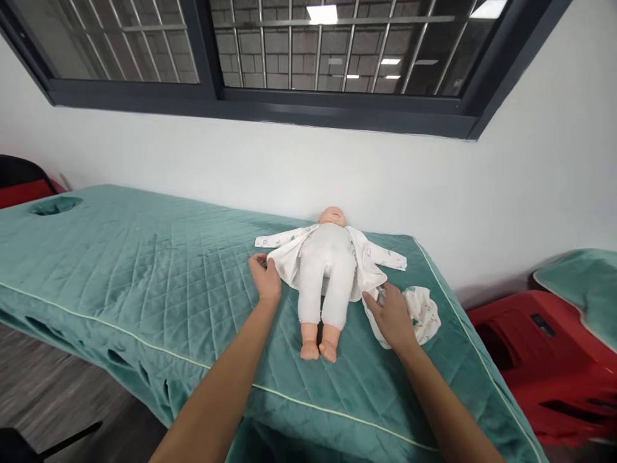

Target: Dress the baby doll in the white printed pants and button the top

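Observation:
A baby doll (326, 257) lies on its back, its bare feet toward me and its torso and legs white. The doll's arms are in the sleeves of a white printed baby shirt (369, 263), whose front is spread open to both sides. At the lower corner of the left flap, my left hand (267, 278) is closed on the shirt's edge. My right hand (394, 315) is closed at the right flap's lower corner; its fingertips are partly hidden. Beneath and beside this hand lies a crumpled white printed cloth (424, 314).
A green quilted cover (159, 276) drapes the bed, which has a face hole (55, 206) at the far left. Behind it rise a white wall (193, 157) and a barred window (337, 51). A red plastic object (549, 360) stands at right.

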Demonstrator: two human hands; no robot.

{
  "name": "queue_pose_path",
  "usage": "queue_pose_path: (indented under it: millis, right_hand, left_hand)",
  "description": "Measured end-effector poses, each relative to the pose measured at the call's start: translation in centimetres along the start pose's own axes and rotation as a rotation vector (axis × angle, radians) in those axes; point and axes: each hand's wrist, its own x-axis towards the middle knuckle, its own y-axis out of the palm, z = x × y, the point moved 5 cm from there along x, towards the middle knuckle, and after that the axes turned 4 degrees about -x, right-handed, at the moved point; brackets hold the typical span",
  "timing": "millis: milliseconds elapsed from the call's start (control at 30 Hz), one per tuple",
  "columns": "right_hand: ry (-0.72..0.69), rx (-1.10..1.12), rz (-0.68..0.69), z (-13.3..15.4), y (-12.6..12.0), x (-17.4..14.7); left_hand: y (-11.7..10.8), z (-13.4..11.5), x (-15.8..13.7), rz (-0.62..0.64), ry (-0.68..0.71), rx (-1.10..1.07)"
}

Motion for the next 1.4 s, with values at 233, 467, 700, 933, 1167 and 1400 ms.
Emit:
queue_pose_path:
  millis: [233,467,700,933,1167,1400]
  right_hand:
    - [-0.111,-0.034,-0.139,-3.0,-6.5,-1.0]
    - [0.205,-0.194,0.103,-8.9,-9.4,1.9]
    - [0.178,-0.07,0.102,-5.7,-12.2,0.0]
    - [-0.115,0.325,0.321,7.1,-16.5,-0.4]
    - [-0.446,0.453,0.535,20.8,-19.7,0.4]
    - [-0.673,0.423,0.465,27.6,-20.9,0.6]
  left_hand:
    - [0.0,0.0,-0.1,0.105,0.141,0.049]
    - [-0.5,-0.4,-0.8,0.173,0.139,0.115]
    - [-2.2,-1.1,-2.2,0.242,0.132,0.139]
    - [-2.6,-5.5,-4.3,0.365,0.107,0.084]
    - [0.4,-22.2,-8.0,0.971,0.158,-0.382]
    - [-0.3,-29.8,-7.5,1.088,0.265,-0.387]
